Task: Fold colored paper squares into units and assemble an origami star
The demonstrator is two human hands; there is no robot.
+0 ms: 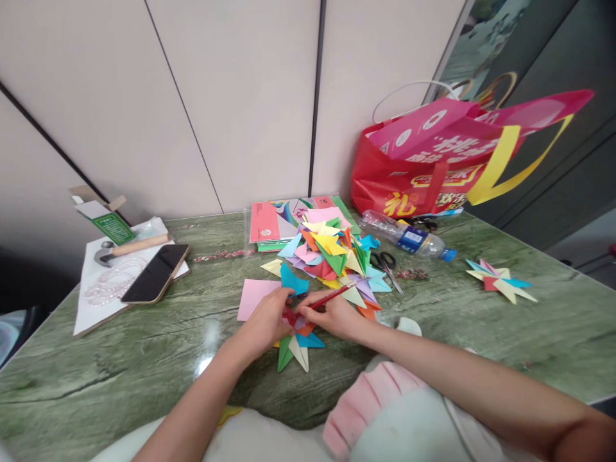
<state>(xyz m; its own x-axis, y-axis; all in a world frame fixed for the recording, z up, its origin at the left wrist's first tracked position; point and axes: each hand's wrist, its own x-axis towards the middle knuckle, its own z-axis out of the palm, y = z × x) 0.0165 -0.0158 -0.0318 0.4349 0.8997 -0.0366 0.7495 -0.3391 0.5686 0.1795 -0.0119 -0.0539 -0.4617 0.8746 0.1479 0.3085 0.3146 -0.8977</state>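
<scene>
My left hand [270,316] is closed on a small red piece of folded paper [290,316], mostly covered by the fingers. My right hand [337,314] grips a slim red pen [334,295], its tip end hidden by the fingers near the red paper. Under both hands lies a many-coloured folded paper star [299,353] with green, cream and blue points. A pink paper square [255,296] rests beside the left hand, and a blue folded piece [293,280] is just beyond the fingers. Behind them is a heap of coloured folded paper pieces [332,247].
Paper packs [267,221] lie behind the heap. To the right are scissors [389,266], a plastic bottle [418,240], another paper star [500,280] and a red bag [423,173]. A phone [156,273], hammer [137,247] and small green box [113,224] sit left.
</scene>
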